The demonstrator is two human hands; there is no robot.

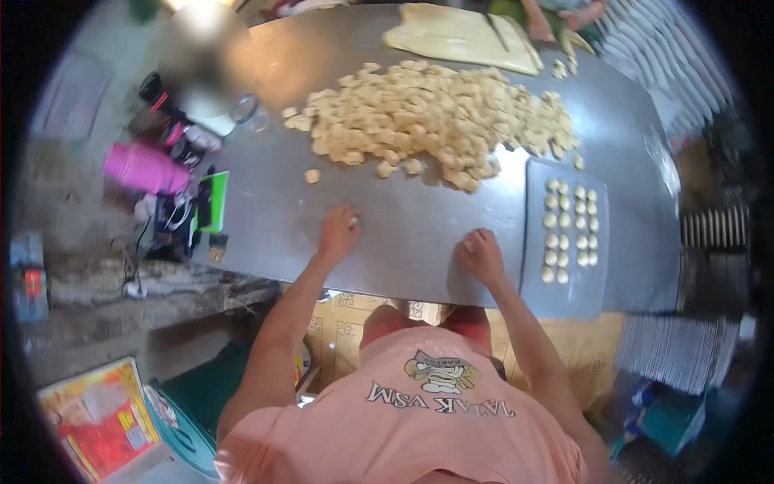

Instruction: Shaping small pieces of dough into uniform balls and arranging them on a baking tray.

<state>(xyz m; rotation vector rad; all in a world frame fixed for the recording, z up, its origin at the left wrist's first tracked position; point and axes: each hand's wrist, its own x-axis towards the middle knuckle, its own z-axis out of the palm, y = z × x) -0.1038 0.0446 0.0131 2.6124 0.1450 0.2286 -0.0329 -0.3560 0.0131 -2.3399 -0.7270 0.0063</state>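
My left hand (pixel 339 232) rests low over the metal table, its fingers curled, with a small pale dough piece showing at the fingertips. To the right, my right hand (pixel 482 256) is also curled close to the tabletop; a pale bit of dough peeks out beside its fingers, mostly hidden. Beyond both hands spreads a large heap of cut dough pieces (pixel 419 113). One loose dough piece (pixel 312 176) lies apart, ahead of my left hand. A grey tray (pixel 538 298) right of my right hand carries several rounded dough balls (pixel 564 219) in rows.
At the far side lies a flat dough sheet (pixel 459 34) with a dark blade on it, near another person's hands (pixel 564 20). A pink bottle (pixel 145 168), a green item (pixel 215 202) and cables crowd the left edge. Stacked trays (pixel 673 351) stand at right.
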